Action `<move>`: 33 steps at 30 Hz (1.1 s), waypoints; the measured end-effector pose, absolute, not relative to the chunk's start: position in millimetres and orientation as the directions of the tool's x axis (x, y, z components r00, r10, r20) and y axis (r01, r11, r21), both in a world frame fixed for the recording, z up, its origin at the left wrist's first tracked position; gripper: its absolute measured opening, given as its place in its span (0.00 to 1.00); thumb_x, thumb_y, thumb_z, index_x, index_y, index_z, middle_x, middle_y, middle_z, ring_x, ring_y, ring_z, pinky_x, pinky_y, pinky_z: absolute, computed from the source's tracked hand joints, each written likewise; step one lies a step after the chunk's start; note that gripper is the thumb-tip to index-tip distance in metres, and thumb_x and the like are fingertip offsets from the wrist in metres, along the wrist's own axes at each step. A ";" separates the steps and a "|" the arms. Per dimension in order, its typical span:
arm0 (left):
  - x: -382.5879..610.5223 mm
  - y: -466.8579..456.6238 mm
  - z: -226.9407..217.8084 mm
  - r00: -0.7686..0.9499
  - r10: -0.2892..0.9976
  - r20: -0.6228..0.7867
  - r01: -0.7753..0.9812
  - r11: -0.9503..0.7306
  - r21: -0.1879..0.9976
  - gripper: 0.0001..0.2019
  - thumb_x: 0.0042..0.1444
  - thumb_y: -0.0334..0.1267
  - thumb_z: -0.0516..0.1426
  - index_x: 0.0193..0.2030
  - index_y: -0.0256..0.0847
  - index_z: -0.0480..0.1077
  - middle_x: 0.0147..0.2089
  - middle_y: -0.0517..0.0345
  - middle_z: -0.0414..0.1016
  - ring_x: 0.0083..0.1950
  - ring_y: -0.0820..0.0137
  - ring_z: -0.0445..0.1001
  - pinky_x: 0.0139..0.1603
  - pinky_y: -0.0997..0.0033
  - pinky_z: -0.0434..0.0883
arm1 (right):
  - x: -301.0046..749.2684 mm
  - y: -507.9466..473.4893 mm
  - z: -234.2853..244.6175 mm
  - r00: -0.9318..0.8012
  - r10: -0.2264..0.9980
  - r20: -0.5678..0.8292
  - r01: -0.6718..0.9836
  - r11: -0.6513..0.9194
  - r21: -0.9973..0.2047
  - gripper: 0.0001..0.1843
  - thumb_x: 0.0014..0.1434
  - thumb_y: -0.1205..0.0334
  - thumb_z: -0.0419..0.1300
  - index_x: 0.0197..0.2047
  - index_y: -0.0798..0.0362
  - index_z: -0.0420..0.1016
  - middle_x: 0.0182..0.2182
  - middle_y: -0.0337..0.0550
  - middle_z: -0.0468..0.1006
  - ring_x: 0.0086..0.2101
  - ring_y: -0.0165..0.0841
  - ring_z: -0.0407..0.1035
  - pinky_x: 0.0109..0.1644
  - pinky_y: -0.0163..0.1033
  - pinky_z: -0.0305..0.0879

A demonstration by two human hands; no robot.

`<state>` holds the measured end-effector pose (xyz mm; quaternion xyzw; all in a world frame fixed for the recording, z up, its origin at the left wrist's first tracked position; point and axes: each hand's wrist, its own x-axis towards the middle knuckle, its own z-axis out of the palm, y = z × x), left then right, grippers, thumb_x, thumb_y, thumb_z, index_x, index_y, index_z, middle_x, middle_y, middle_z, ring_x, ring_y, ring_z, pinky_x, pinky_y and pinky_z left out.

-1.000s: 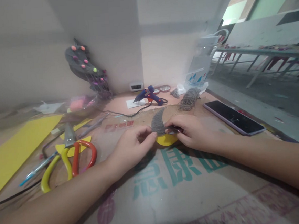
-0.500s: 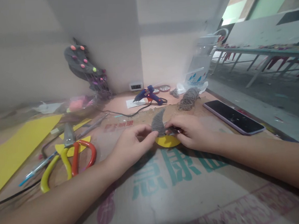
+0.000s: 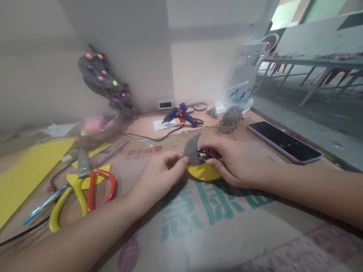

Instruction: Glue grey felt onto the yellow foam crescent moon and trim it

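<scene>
Both hands meet over a small yellow crescent piece [image 3: 203, 172] partly covered in grey yarn [image 3: 191, 150], lying on a printed cardboard sheet [image 3: 208, 230]. My left hand [image 3: 159, 175] pinches the left edge of the piece with thumb and fingers. My right hand [image 3: 233, 159] is closed at its right side, fingertips pressing a dark yarn strand against the wound part. The piece's far tip sticks up between the two hands.
Yellow- and red-handled scissors [image 3: 85, 189] and a blue pen [image 3: 45, 203] lie at left on yellow paper scraps. A blue glue gun [image 3: 181, 116], a yarn bundle [image 3: 229, 119] and a phone [image 3: 284, 141] sit behind. A dark beaded ornament [image 3: 103, 81] leans on the wall.
My right hand has shifted slightly up and left along the piece's edge; the yellow part shows a little more below. My left hand holds almost still.
</scene>
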<state>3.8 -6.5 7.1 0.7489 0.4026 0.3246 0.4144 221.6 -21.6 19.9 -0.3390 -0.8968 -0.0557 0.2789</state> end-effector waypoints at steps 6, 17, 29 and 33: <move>4.1 -5.5 6.9 0.505 0.847 0.167 0.304 -0.355 0.884 0.14 0.61 0.43 0.53 0.29 0.38 0.71 0.26 0.63 0.70 0.30 0.74 0.67 0.30 0.77 0.64 | 218.0 -21.4 15.6 -0.608 0.603 0.517 0.643 0.756 -0.125 0.13 0.62 0.61 0.56 0.47 0.59 0.70 0.35 0.48 0.77 0.33 0.35 0.71 0.36 0.39 0.65; 2.6 -5.0 1.7 0.580 0.802 0.141 0.277 -0.358 0.892 0.09 0.58 0.42 0.58 0.39 0.40 0.76 0.38 0.59 0.79 0.39 0.70 0.75 0.40 0.74 0.70 | 219.7 -20.4 16.3 -0.599 0.625 0.500 0.638 0.750 -0.173 0.11 0.60 0.66 0.55 0.46 0.57 0.70 0.35 0.46 0.78 0.33 0.34 0.70 0.36 0.37 0.64; 2.2 -7.2 6.8 0.522 0.842 0.138 0.335 -0.351 0.875 0.12 0.60 0.44 0.56 0.33 0.38 0.74 0.31 0.61 0.75 0.32 0.73 0.71 0.32 0.77 0.66 | 220.2 -23.5 21.7 -0.584 0.642 0.497 0.697 0.710 -0.098 0.13 0.65 0.62 0.50 0.47 0.58 0.71 0.37 0.49 0.79 0.36 0.35 0.72 0.37 0.38 0.65; 1.9 -6.7 6.5 0.532 0.837 0.127 0.312 -0.333 0.890 0.12 0.60 0.44 0.55 0.35 0.38 0.75 0.34 0.59 0.76 0.36 0.71 0.72 0.35 0.76 0.67 | 218.7 -22.5 21.4 -0.597 0.641 0.483 0.707 0.705 -0.063 0.12 0.65 0.64 0.50 0.44 0.58 0.73 0.35 0.49 0.79 0.36 0.35 0.72 0.38 0.38 0.64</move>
